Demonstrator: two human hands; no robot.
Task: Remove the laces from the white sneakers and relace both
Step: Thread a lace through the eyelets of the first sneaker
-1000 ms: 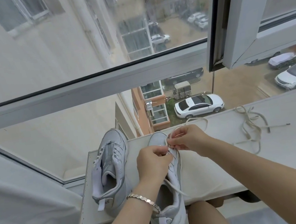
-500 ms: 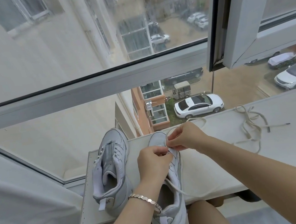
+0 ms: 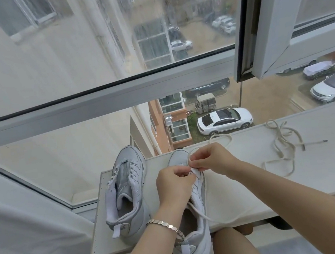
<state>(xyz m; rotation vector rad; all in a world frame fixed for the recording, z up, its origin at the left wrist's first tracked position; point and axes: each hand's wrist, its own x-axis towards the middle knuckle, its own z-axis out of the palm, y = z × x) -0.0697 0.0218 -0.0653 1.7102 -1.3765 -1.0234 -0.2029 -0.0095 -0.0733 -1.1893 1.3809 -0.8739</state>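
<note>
Pinching white cord lace point(image 3: 198, 212) (slack loop) over smooth sneaker point(image 3: 197, 192): left hand point(image 3: 175, 183), right hand point(image 3: 212, 159).

Both hands meet over the front of the sneaker point(image 3: 197, 196), fingertips pinched tight.

My left hand point(image 3: 175, 182) sits over the sneaker's throat, knuckles up, with the fingers curled down and inward to pinch the lace point(image 3: 206, 216) at the eyelets. Its bare forearm rises from past the sneaker's heel, the wrist bent slightly. My right hand point(image 3: 212, 159) lies just beyond, toward the toe and close against the left. Its thumb and forefinger nip the same lace, and the other fingers are folded under. That forearm, also bare, reaches in straight from the sneaker's right side.
</note>
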